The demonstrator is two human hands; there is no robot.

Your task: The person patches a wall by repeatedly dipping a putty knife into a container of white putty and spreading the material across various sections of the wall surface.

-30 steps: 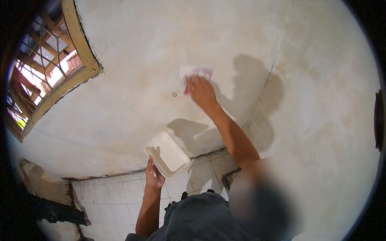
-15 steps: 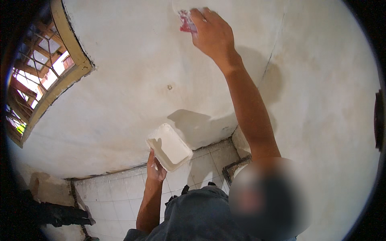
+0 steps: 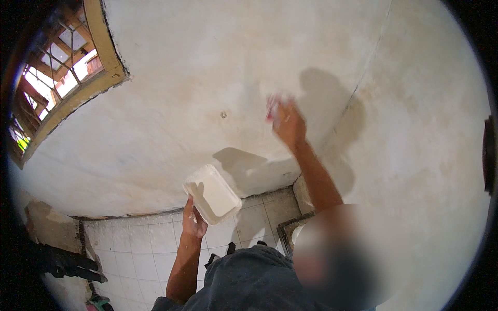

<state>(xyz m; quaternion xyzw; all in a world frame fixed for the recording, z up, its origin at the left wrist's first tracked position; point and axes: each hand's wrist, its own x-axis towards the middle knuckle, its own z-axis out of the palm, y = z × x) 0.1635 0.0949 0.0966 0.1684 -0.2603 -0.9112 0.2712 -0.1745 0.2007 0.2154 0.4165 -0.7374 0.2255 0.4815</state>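
My right hand [image 3: 289,124] has lowered, gripping the red tool [image 3: 271,108]; the tray [image 3: 223,184], gripped by my left hand [image 3: 194,223], lies below-left of it.

Matt, mottled plaster wall [image 3: 171,72], matt tray [image 3: 224,181], smooth floor tiles [image 3: 142,241], soft matt cloth garment [image 3: 249,282]

The grip of the left hand [image 3: 194,223] is closed on the near left side of a shallow white tray [image 3: 206,206], which has off-white material [image 3: 222,199] in it. The grip of the right hand [image 3: 289,122] is around a blurred red-and-white piece [image 3: 271,108] near the stained pale wall [image 3: 171,114]; contact is unclear. A yellow window frame [image 3: 107,46] shows upper left, a tiled floor [image 3: 137,238] below.
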